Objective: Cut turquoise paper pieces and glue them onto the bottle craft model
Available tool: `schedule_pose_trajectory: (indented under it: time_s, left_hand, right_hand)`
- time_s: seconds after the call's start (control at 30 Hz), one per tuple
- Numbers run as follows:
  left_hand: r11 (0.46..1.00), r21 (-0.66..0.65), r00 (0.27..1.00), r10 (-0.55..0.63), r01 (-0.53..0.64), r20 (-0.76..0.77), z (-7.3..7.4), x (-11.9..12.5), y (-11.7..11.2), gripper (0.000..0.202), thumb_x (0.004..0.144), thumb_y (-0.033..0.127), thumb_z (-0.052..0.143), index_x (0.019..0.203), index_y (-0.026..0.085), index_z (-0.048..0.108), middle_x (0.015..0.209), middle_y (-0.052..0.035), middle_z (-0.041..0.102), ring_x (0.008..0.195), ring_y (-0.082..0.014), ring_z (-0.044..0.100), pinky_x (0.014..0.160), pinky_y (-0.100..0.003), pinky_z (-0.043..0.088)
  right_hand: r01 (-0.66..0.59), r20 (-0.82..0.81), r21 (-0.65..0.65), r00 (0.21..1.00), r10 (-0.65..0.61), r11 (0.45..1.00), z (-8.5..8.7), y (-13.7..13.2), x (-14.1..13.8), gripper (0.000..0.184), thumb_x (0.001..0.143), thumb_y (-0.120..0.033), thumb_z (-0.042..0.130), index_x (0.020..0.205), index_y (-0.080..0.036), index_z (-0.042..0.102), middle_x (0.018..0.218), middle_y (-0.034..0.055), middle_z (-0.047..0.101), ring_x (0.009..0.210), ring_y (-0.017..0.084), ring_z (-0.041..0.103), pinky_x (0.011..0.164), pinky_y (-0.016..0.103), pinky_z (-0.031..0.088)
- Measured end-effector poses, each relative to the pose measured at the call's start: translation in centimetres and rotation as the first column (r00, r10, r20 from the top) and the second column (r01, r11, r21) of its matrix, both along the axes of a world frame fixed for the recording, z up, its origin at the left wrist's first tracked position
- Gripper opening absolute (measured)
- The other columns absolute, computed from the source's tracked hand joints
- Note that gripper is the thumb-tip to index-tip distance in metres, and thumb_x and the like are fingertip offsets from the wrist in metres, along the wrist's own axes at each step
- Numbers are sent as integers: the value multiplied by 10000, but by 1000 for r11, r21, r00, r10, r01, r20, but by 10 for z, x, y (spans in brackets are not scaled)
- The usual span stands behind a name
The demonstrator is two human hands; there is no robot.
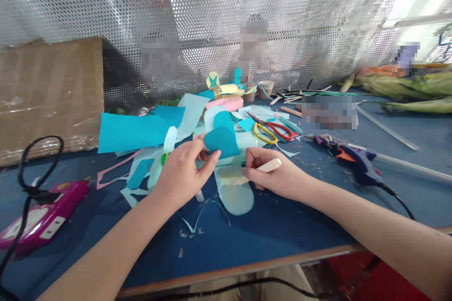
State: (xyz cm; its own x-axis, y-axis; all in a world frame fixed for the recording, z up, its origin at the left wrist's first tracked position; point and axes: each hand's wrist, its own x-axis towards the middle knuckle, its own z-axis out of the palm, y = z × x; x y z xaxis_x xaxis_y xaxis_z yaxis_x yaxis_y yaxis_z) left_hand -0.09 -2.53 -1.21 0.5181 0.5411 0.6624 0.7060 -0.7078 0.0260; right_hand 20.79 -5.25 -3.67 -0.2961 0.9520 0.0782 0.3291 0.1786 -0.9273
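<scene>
My left hand (pixel 189 164) pinches a teal piece of paper (pixel 224 141) with a rounded top, raised a little above the table. My right hand (pixel 270 171) is closed round a cream-coloured stick (pixel 270 165); its lower end points at a pale blue paper piece (pixel 235 200). That pale piece has a rounded near end and a yellowish smear on it. It lies flat below both hands, its far part covered by other paper. Scissors (pixel 271 130) with yellow and red handles rest on scraps beyond my right hand.
A glue gun (pixel 356 157) with a cord lies to the right. At left are a magenta power strip (pixel 49 216) with a black plug and a cardboard sheet (pixel 52 94). Paper cups (pixel 265 87), a pink roll (pixel 226 102) and teal paper (pixel 137 129) are farther back; corn husks (pixel 413 87) lie far right.
</scene>
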Motion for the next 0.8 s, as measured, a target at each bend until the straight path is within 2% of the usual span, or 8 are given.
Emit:
schedule_pose_trajectory:
  time_s: [0.6, 0.8]
  left_hand:
    - [997, -68, 1000, 24, -24, -3, 3, 0, -3, 261, 903, 324, 490, 683, 231, 386, 593, 13, 600, 565, -158, 627, 521, -263, 498]
    - [999, -52, 1000, 13, -14, -9, 3, 1, -3, 272, 915, 330, 479, 682, 230, 382, 587, 9, 589, 563, -161, 624, 521, -265, 498]
  right_hand:
    - [-23, 2, 2, 1000, 23, 1000, -1, -1, 1, 189, 753, -188, 572, 656, -223, 413, 480, -91, 488, 439, 78, 436, 437, 196, 340]
    - [-45, 18, 17, 999, 45, 999, -2, -1, 1, 191, 802, -279, 588, 695, -221, 441, 515, -81, 531, 450, 77, 437, 445, 196, 336]
